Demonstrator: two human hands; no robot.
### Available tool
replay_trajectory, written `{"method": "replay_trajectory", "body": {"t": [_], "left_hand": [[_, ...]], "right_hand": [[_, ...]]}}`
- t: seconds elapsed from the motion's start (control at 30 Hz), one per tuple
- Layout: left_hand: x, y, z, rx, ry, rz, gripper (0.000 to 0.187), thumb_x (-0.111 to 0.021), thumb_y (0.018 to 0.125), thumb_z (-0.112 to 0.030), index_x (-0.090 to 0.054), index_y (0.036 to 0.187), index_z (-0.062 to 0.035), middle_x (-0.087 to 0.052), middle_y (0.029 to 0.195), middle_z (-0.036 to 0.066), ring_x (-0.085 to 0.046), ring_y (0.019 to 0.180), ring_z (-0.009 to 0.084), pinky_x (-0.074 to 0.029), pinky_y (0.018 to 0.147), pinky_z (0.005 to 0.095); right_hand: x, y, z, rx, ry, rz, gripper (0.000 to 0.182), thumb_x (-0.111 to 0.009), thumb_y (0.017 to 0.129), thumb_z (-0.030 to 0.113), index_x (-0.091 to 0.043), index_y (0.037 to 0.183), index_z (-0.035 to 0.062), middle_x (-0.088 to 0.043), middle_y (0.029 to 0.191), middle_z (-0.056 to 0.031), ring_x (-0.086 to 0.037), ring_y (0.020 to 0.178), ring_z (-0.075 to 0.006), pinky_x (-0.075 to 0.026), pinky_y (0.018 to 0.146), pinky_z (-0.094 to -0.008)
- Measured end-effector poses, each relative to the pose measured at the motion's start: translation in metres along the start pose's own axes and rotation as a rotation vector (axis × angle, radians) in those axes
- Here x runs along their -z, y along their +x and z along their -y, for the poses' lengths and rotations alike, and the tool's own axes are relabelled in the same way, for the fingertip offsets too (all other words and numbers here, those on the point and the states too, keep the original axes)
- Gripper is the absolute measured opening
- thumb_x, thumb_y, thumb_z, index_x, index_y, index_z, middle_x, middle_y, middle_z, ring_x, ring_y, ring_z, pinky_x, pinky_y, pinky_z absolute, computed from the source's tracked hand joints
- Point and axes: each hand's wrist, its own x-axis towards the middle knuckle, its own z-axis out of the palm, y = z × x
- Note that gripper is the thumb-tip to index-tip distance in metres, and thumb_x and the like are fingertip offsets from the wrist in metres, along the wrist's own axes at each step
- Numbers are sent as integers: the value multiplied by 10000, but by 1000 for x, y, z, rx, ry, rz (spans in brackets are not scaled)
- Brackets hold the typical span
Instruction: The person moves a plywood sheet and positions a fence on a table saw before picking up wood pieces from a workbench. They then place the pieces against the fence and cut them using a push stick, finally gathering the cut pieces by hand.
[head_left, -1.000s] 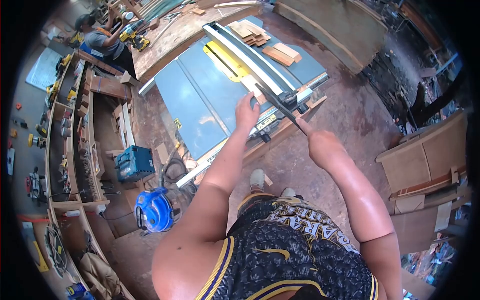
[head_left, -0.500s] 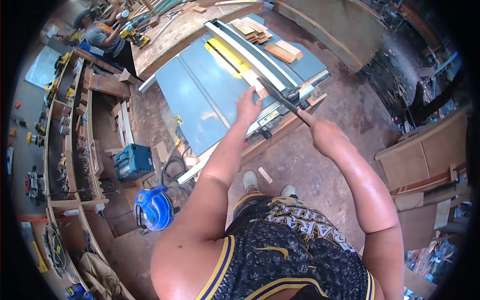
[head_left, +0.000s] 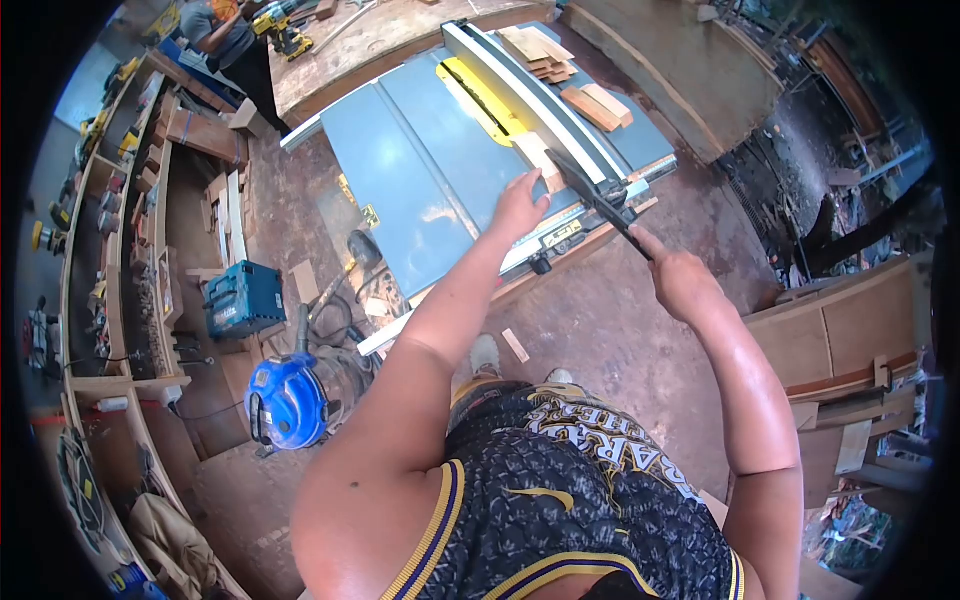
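A small pale wood block (head_left: 534, 152) lies on the table saw (head_left: 400, 170), against the fence and just in front of the yellow insert plate (head_left: 475, 103). My left hand (head_left: 519, 208) rests at the near edge of the saw table, its fingers stretched toward the block's near end. Whether the fingertips touch the wood is hard to make out. In my right hand (head_left: 686, 284) is the end of a black push stick (head_left: 600, 203), fingers wrapped round it. The stick slants forward along the fence, and its far tip reaches the block.
Cut wood pieces (head_left: 597, 105) lie beyond the fence (head_left: 540, 100). A blue vacuum (head_left: 290, 400) and a teal toolbox (head_left: 243, 298) stand on the floor to the left, beside tool shelves (head_left: 125, 230). Another person (head_left: 235, 55) stands at the far left by a workbench (head_left: 330, 60).
The view has shifted, so the saw appears farther right and higher. Both hands keep nearly the same places relative to the block and fence, with the push stick still in my right hand.
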Motion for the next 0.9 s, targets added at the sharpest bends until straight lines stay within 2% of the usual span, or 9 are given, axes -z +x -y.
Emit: {"method": "replay_trajectory", "body": {"t": [0.23,0.3,0.33,0.4,0.5,0.57,0.6,0.67,0.9], "left_hand": [[-7,-13,-8,5,-92,-148,480,-617,878,-197,-514,1317,-35,-564,1281,210,-558,1161,337,-432,1001,381],[-5,-30,-15,-77,-92,-222,378,-620,879,-198,-589,1214,-27,-641,1145,183,-623,1017,287,-489,875,349],[-8,-53,-24,-67,-235,-173,259,-617,883,-173,-642,1097,-30,-681,963,128,-631,863,200,-493,766,314],[-25,-104,-14,35,-269,85,199,-604,901,-176,-665,1034,-42,-671,851,81,-606,779,149,-481,729,296],[-85,-154,70,76,-362,186,195,-582,929,-209,-687,975,-51,-670,870,6,-596,774,125,-484,694,280],[-101,-166,103,606,-582,-139,213,-610,902,-253,-695,982,-74,-685,963,44,-621,898,179,-478,835,337],[-103,-163,113,599,-580,-143,213,-610,902,-253,-695,982,-74,-685,963,44,-621,898,179,-478,835,337],[-105,-154,121,819,-1082,-566,295,-623,884,-251,-639,1139,-104,-620,1163,23,-537,1075,169,-393,962,403],[-132,-120,141,856,-1460,-822,459,-601,870,-272,-500,1300,-147,-530,1240,15,-436,1193,183,-264,1049,453]], "right_hand": [[-1,1,-3,27,-6,5,619,-418,905,4,-343,1469,246,-657,973,-261,-650,928,-391,-509,828,-486],[-1,3,-6,54,-17,-25,644,-402,884,-30,-350,1467,239,-651,985,-271,-648,941,-391,-506,839,-480],[-3,4,-9,67,-3,-33,658,-386,874,-53,-355,1465,233,-648,1007,-272,-644,964,-387,-502,854,-474],[-9,6,-17,93,34,-40,600,-423,910,12,-356,1463,236,-645,983,-278,-638,945,-403,-496,833,-485],[-9,8,-19,103,58,-55,549,-459,949,72,-356,1461,241,-642,973,-282,-631,943,-415,-490,825,-491],[-9,10,-19,78,54,-41,553,-465,946,76,-355,1461,242,-644,981,-277,-633,950,-411,-493,832,-490],[-10,11,-19,81,55,-49,553,-465,946,76,-355,1461,242,-644,981,-277,-633,950,-411,-493,832,-490],[-11,11,-20,72,35,-38,565,-457,938,61,-354,1462,245,-644,992,-275,-632,959,-410,-494,837,-488],[-9,6,-16,70,50,-24,616,-418,911,2,-337,1470,248,-643,1024,-266,-630,989,-399,-492,861,-476]]}}
